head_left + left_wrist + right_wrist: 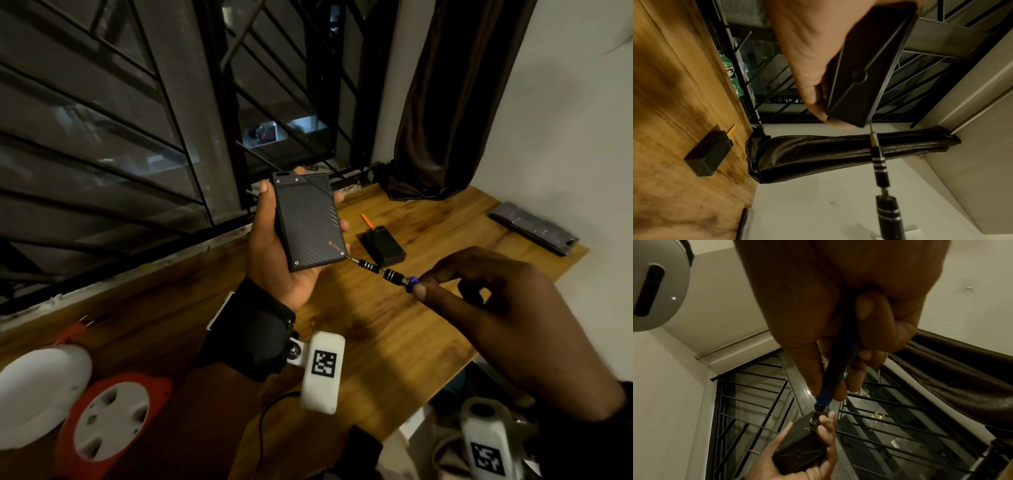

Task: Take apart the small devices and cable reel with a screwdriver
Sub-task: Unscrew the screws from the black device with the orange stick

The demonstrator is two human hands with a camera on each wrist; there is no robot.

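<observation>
left hand (pixel 274 253) grips device (pixel 308 222) | right hand (pixel 486 291) pinches screwdriver (pixel 383 270), tip toward device's corner

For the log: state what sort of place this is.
Probably a room at home, at night: a wooden table against a barred window, a dark curtain in the corner, plain white walls.

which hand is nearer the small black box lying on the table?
Right, probably. The right hand pinches the screwdriver, whose shaft passes just in front of the small black box. The left hand holds the flat black device up, farther left.
</observation>
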